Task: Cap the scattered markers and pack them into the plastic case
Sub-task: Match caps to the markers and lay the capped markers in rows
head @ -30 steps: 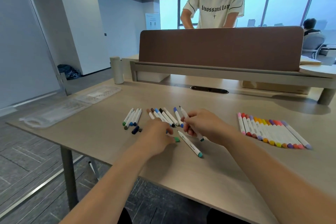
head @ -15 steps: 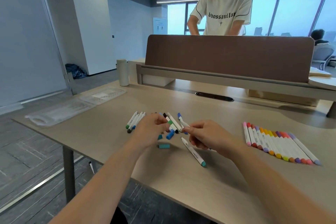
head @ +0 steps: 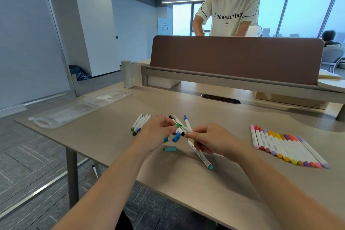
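My left hand [head: 158,132] pinches a green cap [head: 178,125] just above the desk. My right hand [head: 209,140] grips a white marker [head: 187,130] whose tip points at that cap. Under the hands lie a teal-ended marker [head: 200,156], two loose teal caps [head: 170,148] and a blue cap [head: 176,137]. A few white markers [head: 139,124] lie left of my left hand, and more lie behind the hands [head: 186,122]. A row of several capped warm-coloured markers [head: 285,147] lies to the right. The clear plastic case [head: 63,114] lies open at the far left.
A wooden desk [head: 224,192] carries everything; its left edge runs close to the case. A brown divider panel [head: 237,56] and a pale cylinder bottle [head: 127,73] stand at the back. A person in a white T-shirt [head: 227,13] stands behind the divider.
Both hands have lifted from the desk and drawn together: my left hand picked up a green cap and my right hand raised a white marker toward it. The camera tilted down slightly.
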Available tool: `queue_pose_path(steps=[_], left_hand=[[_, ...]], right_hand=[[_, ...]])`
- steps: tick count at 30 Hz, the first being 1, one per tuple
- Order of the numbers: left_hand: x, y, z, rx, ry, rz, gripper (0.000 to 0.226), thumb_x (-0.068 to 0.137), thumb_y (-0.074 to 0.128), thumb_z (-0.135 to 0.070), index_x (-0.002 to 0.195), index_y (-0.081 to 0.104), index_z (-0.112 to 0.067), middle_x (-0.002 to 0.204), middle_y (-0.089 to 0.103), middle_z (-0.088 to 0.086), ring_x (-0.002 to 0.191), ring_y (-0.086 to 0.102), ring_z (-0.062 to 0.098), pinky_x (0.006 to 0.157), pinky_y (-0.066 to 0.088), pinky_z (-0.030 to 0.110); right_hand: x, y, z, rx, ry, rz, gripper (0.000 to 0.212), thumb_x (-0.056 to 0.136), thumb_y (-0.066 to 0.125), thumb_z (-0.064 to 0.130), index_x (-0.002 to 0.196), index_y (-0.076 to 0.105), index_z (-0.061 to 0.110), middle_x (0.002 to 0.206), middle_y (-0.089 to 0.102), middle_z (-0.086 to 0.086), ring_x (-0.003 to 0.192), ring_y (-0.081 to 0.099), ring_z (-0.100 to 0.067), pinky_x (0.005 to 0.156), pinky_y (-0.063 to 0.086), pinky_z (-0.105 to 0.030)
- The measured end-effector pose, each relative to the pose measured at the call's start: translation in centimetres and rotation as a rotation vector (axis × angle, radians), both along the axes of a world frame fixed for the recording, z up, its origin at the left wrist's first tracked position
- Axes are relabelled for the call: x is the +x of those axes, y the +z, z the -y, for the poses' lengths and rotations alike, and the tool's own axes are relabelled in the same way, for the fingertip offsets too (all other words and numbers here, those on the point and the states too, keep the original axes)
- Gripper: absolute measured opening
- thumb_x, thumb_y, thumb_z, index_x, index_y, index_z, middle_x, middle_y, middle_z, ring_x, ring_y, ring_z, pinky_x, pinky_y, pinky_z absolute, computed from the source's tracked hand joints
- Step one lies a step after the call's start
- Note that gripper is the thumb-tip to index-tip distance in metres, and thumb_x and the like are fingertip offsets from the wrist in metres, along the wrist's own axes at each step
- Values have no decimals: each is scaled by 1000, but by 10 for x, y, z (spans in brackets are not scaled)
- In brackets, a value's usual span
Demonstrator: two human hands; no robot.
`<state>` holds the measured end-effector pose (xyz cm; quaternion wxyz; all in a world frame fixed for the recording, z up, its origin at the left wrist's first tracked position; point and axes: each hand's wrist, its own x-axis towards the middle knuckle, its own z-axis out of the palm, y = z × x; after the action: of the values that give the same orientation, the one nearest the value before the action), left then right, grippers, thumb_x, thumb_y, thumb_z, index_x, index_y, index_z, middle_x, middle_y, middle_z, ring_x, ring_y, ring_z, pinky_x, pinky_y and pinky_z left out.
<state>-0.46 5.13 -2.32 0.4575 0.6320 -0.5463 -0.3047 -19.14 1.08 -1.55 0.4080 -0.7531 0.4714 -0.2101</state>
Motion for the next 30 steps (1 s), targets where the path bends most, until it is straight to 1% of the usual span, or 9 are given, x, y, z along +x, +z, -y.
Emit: queue_pose_path(steps=[3,6,8,11,14,19,22,26,30], left_hand=[[-1,0,-1,1,11,3,5,94,62,-22,96,67,-20,90,71,-3,81,61,10,69,44,24],[-6,0,-1,21,-14,7,7,94,62,-20,98,67,-17,95,70,0,83,59,11,73,47,24],[-10,-1,-2,29,-37,21,8,94,63,-19,97,68,-14,89,68,-2,80,57,10,75,47,24],[-14,-2,-2,35,-61,56,9,94,62,-18,97,68,-11,76,63,-7,72,52,7,65,41,20],[-14,-3,-3,43,-59,89,10,95,61,-19,97,68,-11,78,62,-7,71,51,7,63,38,21],[-11,-2,-4,57,-67,109,7,95,61,-19,91,66,-18,83,63,-6,74,51,6,68,40,23],[-10,-2,-4,54,-67,115,7,95,61,-18,92,67,-17,80,62,-7,73,52,5,67,41,21],[-9,-2,-4,58,-66,102,7,94,61,-15,95,68,-16,82,64,-7,74,53,5,70,42,22],[-6,-4,-4,59,-62,97,5,93,63,-16,95,67,-19,82,66,-4,75,54,8,73,45,25]], right_hand=[[-1,-4,8,-123,-135,-68,17,99,57,28,94,68,18,70,67,0,58,55,-11,58,45,-24],[-4,-12,20,-276,-251,-299,12,97,56,29,95,59,17,85,67,-2,78,61,-18,70,49,-32],[-6,-17,25,-315,-287,-451,14,94,59,30,95,61,16,90,64,-3,84,60,-20,75,50,-34],[-6,-22,27,-307,-296,-628,17,91,63,33,96,64,17,86,63,0,80,61,-18,70,50,-31],[-7,-24,28,-270,-285,-672,14,92,64,31,96,64,18,85,61,0,77,58,-16,66,46,-28],[-6,-21,26,-264,-263,-629,18,90,66,33,97,67,16,87,65,-2,82,62,-19,80,55,-35],[-4,-18,22,-261,-260,-568,16,90,67,31,93,68,16,87,67,-4,81,63,-19,80,56,-36],[-1,-9,14,-229,-243,-306,14,93,66,30,83,66,20,78,64,1,72,57,-14,62,45,-28],[2,0,12,-92,-272,9,13,93,68,30,88,74,20,84,68,2,82,59,-14,70,47,-28]])
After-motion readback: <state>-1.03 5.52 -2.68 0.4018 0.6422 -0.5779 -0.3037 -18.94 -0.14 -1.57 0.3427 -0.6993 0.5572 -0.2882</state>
